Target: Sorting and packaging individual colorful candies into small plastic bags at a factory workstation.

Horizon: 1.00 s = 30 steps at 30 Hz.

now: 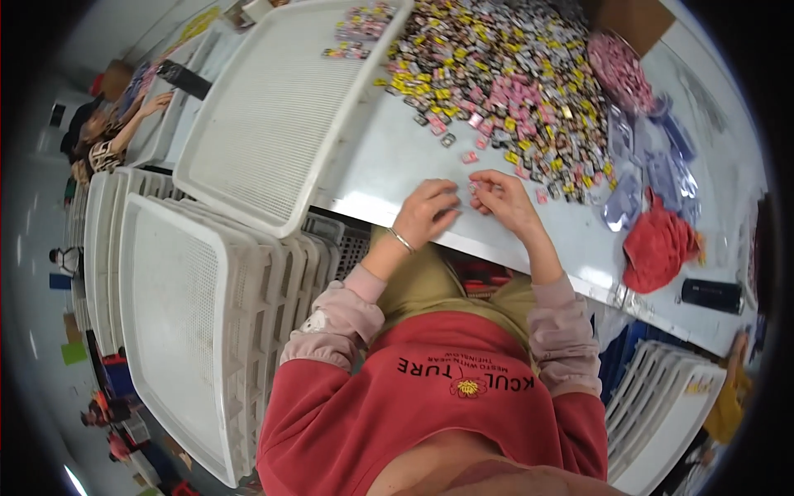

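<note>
1 left hand (423, 213) loosely curled, contents unclear | right hand (506, 204) pinches piece (474, 189) | bare table edge (488, 253) near

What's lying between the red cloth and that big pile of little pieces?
In the head view, see-through bluish plastic bags lie between the red cloth and the pile.

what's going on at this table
A person sits at a pale table, the right hand seemingly pinching a small piece. The left hand is close by, fingers curled; whether it holds anything is unclear. Beyond the hands lies a big pile of small colourful pieces. To the left, a white tray has a few pieces grouped at its far end.
</note>
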Tool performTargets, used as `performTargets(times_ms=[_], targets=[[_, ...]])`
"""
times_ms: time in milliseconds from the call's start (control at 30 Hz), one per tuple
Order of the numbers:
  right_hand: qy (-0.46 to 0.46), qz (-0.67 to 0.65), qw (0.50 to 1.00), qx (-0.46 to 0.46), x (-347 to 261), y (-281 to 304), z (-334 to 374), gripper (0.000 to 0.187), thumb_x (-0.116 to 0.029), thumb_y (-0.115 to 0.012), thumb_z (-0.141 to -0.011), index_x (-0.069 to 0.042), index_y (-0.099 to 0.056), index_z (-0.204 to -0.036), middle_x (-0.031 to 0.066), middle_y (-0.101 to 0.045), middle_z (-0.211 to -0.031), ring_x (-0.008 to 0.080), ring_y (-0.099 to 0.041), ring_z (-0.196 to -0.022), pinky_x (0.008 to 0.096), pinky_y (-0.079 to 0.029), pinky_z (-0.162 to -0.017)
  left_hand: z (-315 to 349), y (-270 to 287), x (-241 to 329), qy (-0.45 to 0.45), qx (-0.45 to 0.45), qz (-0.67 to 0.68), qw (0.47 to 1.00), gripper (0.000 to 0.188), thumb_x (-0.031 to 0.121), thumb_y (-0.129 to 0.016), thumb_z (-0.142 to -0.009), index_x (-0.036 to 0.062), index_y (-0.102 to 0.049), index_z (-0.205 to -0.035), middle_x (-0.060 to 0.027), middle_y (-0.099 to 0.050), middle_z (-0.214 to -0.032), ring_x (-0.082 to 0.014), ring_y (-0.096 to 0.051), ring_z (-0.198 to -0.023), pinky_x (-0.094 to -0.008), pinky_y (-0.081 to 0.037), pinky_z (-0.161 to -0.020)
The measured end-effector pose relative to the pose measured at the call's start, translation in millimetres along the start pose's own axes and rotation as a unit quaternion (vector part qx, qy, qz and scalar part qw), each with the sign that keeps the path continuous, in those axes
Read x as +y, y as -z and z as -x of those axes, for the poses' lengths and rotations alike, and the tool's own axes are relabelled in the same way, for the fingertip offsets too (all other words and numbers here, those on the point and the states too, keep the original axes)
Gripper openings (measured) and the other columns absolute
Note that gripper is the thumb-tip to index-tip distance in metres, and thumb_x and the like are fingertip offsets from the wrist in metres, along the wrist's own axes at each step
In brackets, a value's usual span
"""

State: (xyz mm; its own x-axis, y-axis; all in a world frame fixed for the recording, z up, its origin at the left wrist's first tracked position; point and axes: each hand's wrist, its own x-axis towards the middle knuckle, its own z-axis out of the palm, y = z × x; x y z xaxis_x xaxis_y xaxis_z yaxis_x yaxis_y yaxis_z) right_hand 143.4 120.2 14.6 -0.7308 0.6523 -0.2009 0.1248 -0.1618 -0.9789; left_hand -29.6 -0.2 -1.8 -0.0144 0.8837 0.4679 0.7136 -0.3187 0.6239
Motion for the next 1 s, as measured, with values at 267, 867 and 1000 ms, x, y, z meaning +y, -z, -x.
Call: performTargets(times_ms=[267,867,1000], targets=[[-0.026,-0.105,0.994,0.002,-13.2,-3.4,-3.6,0.026,-0.009,-0.060,-0.091,-0.003,-0.057,-0.117,0.0030,-0.061,-0.091,0.0139,-0.066,-0.081,0.0236,-0.051,-0.065,0.8,6.2,2.5,0.008,0.029,-0.018,0.999,0.026,0.009,-0.075,-0.071,0.0032,-0.067,-0.095,-0.0127,-0.062,-0.111,-0.0301,-0.060,-0.099,-0.0369,-0.051,-0.083],[0.016,-0.122,0.990,0.062,-12.9,4.2,11.9,0.037,-0.003,-0.059,-0.091,-0.002,-0.055,-0.127,0.0027,-0.057,-0.102,0.0176,-0.067,-0.090,0.0254,-0.055,-0.076,2.7,8.0,-0.1,0.079,0.141,0.053,0.985,0.020,0.000,-0.062,-0.076,0.0018,-0.064,-0.096,-0.0138,-0.064,-0.096,-0.0282,-0.064,-0.081,-0.0327,-0.052,-0.073],[-0.012,-0.135,0.990,0.040,-16.4,2.1,9.6,0.033,-0.005,-0.060,-0.091,-0.003,-0.057,-0.124,0.0024,-0.057,-0.100,0.0172,-0.067,-0.090,0.0253,-0.054,-0.077,0.5,4.6,1.1,0.094,0.132,0.046,0.986,0.019,0.001,-0.063,-0.075,0.0013,-0.064,-0.094,-0.0128,-0.065,-0.094,-0.0262,-0.064,-0.077,-0.0319,-0.051,-0.070]])
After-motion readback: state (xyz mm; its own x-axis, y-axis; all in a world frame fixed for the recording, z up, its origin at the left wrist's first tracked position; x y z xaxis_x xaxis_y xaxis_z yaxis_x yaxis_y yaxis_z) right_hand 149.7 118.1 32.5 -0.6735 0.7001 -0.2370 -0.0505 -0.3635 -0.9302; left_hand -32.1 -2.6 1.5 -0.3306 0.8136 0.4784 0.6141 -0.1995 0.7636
